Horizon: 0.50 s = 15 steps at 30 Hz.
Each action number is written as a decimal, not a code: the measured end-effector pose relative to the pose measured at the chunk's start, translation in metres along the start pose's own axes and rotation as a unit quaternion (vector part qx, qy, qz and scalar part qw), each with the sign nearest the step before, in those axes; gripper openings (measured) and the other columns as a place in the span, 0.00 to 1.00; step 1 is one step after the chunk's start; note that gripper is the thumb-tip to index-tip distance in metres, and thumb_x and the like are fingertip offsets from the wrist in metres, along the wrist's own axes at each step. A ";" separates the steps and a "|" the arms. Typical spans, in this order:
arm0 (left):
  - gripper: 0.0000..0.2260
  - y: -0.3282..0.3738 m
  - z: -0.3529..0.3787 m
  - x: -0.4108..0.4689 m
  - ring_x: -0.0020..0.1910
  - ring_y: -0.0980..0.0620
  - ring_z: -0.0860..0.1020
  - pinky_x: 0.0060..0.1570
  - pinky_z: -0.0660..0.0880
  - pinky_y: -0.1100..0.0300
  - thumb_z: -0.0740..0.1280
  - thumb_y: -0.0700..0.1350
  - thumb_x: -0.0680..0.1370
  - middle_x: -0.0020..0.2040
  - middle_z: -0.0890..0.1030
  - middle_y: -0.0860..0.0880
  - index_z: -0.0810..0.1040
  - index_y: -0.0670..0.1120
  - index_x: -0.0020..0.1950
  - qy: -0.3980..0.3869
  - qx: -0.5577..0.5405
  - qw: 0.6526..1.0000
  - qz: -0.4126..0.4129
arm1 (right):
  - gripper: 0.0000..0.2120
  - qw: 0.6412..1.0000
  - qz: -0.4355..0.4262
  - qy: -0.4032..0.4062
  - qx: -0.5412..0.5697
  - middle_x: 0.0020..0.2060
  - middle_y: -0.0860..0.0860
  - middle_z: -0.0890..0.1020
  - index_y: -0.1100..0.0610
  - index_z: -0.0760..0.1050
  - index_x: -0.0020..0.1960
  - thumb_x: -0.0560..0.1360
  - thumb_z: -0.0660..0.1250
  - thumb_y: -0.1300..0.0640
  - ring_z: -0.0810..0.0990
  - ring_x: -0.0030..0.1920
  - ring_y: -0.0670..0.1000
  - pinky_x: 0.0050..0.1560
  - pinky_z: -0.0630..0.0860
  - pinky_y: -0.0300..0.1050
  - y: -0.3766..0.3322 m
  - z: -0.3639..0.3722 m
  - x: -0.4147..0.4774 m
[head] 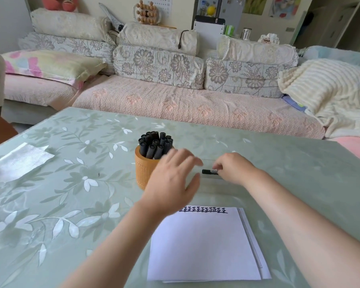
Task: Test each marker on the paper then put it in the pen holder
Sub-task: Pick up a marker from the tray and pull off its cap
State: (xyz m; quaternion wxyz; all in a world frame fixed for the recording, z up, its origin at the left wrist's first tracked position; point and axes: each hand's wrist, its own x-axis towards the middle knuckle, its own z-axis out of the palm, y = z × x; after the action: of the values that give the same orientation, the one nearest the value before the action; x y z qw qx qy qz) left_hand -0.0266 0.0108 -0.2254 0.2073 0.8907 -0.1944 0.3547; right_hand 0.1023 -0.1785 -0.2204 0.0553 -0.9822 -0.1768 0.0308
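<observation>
An orange pen holder (142,173) stands mid-table, packed with several black markers (156,144). My left hand (173,181) hovers blurred just right of the holder, fingers spread and holding nothing. My right hand (234,168) pinches one black marker (208,172) lying horizontally inside a clear plastic tray (211,162), which is hard to make out. White paper (204,244) lies near the front edge, with a row of dark test marks (205,210) along its top.
The table (71,183) has a green floral cover. A shiny sheet (19,161) lies at the left edge. A sofa (175,100) with cushions and a cream blanket (328,90) runs behind the table.
</observation>
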 end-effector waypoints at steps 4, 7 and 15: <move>0.13 0.007 0.030 -0.025 0.49 0.51 0.74 0.48 0.74 0.53 0.64 0.54 0.75 0.50 0.76 0.53 0.77 0.50 0.56 -0.177 -0.050 0.983 -0.007 | 0.13 1.000 0.005 -0.007 -0.005 0.52 0.48 0.83 0.48 0.83 0.53 0.71 0.70 0.59 0.81 0.54 0.53 0.56 0.79 0.49 0.002 0.002 0.007; 0.21 0.005 0.041 -0.038 0.55 0.54 0.71 0.54 0.69 0.62 0.63 0.62 0.74 0.56 0.74 0.56 0.74 0.54 0.63 -0.250 -0.011 0.968 -0.010 | 0.12 0.998 0.017 -0.050 -0.019 0.46 0.48 0.83 0.48 0.83 0.52 0.69 0.76 0.54 0.82 0.45 0.51 0.51 0.79 0.45 -0.002 -0.003 0.007; 0.25 0.005 0.046 -0.046 0.60 0.56 0.65 0.60 0.65 0.60 0.62 0.66 0.73 0.60 0.69 0.58 0.71 0.58 0.67 -0.281 0.011 0.959 -0.025 | 0.07 0.996 -0.004 -0.072 -0.045 0.38 0.43 0.82 0.46 0.84 0.47 0.70 0.72 0.51 0.80 0.38 0.48 0.40 0.76 0.40 -0.009 -0.011 0.004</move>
State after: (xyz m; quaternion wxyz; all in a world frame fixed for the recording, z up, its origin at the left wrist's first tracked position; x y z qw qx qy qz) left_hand -0.0345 -0.0082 -0.2875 0.1431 0.9614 -0.2184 0.0873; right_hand 0.1036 -0.1703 -0.2086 -0.0014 -0.9782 -0.1851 0.0937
